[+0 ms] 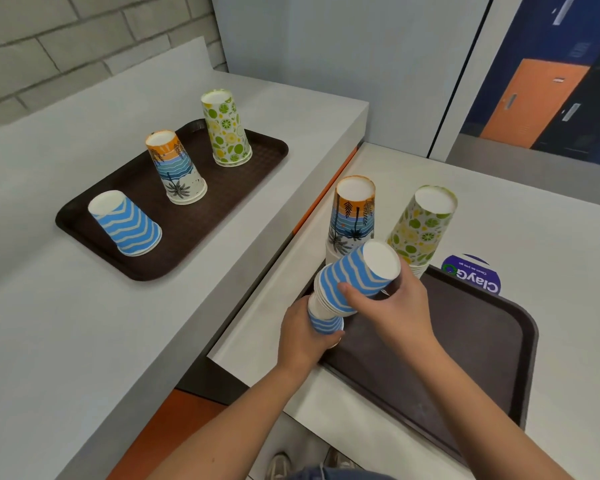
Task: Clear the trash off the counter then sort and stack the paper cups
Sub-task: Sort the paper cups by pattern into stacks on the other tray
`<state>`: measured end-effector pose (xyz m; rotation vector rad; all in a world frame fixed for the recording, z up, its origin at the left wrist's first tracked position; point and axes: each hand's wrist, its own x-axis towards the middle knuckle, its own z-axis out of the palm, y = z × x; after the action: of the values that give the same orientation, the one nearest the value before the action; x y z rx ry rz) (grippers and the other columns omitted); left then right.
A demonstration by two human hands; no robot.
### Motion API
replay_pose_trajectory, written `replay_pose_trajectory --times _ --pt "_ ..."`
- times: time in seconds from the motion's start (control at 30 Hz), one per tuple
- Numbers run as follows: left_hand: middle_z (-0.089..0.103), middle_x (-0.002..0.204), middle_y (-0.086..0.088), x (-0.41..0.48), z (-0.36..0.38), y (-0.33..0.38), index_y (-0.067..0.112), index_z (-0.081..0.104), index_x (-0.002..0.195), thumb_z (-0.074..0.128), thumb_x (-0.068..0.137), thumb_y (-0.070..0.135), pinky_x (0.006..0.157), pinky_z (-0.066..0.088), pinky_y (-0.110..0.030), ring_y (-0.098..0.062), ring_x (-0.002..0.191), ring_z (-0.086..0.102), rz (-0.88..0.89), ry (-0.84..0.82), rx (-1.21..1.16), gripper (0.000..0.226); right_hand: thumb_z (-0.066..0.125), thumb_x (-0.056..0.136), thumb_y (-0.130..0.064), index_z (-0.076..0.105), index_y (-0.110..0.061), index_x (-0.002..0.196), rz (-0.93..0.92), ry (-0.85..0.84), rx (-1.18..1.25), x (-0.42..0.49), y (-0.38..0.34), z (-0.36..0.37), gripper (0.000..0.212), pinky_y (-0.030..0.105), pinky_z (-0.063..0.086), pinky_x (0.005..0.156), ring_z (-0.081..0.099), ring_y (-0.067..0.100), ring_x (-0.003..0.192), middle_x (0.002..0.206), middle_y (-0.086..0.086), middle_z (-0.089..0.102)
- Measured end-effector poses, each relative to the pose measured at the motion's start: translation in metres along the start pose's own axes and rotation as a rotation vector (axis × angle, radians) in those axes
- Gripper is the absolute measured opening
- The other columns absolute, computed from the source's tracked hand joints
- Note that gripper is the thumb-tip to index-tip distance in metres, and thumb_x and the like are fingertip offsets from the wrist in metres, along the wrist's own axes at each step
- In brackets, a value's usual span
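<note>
This looks like a self-service canteen, perhaps in a school. Below the right grip a brown plastic serving tray lies on a pale grey table. A second tray of the same kind lies far left of the left grip, on a neighbouring table with orange edging. Disposable paper cups stand upside down on both trays, and the grips hold one striped stack. Just right of the right grip, a round sticker reads "ClayGo". Far above it to the right, orange and dark lockers show. The wall is painted block.
</note>
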<state>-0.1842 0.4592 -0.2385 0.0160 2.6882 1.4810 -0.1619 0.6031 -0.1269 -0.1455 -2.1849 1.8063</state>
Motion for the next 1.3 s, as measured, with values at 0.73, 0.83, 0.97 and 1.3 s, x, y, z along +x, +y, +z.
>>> replay_pose_trajectory --times 0.73,0.83,0.97,1.3 --pt "0.074 0.085 0.018 -0.013 -0.177 0.046 0.028 0.068 0.092 0.089 0.06 0.023 0.063 0.055 -0.015 0.0 0.082 0.071 -0.178 0.636 -0.451 0.039 0.079 0.06 -0.03 0.066 -0.013 0.105 0.179 -0.156 0.548 0.011 -0.029 0.03 0.051 0.024 0.055 0.075 0.07 0.019 0.097 0.101 0.002 0.074" --pt "0.073 0.085 0.022 -0.004 -0.231 0.058 0.03 0.068 0.092 0.089 0.051 0.035 0.061 0.053 -0.01 0.003 0.083 0.07 -0.086 0.774 -0.429 0.047 0.08 0.063 -0.027 0.067 -0.018 0.1 0.134 -0.233 0.564 0.023 -0.043 0.06 0.04 0.021 0.054 0.074 0.07 0.015 0.094 0.098 -0.002 0.075" --pt "0.072 0.086 0.021 0.024 -0.296 0.068 0.025 0.069 0.098 0.086 0.044 0.047 0.063 0.054 -0.012 0.005 0.081 0.069 -0.005 0.891 -0.294 0.061 0.082 0.07 -0.019 0.064 -0.009 0.109 0.083 -0.271 0.513 0.049 -0.066 0.105 0.044 0.019 0.054 0.072 0.07 0.013 0.094 0.1 0.0 0.074" --pt "0.069 0.107 0.001 0.096 -0.344 0.036 0.016 0.058 0.11 0.089 0.052 0.039 0.075 0.045 -0.024 -0.012 0.092 0.064 -0.019 0.787 0.136 0.07 0.081 0.072 -0.009 0.062 -0.02 0.101 -0.112 -0.26 0.52 0.112 -0.146 0.216 0.035 0.022 0.056 0.076 0.07 0.008 0.09 0.097 -0.006 0.072"
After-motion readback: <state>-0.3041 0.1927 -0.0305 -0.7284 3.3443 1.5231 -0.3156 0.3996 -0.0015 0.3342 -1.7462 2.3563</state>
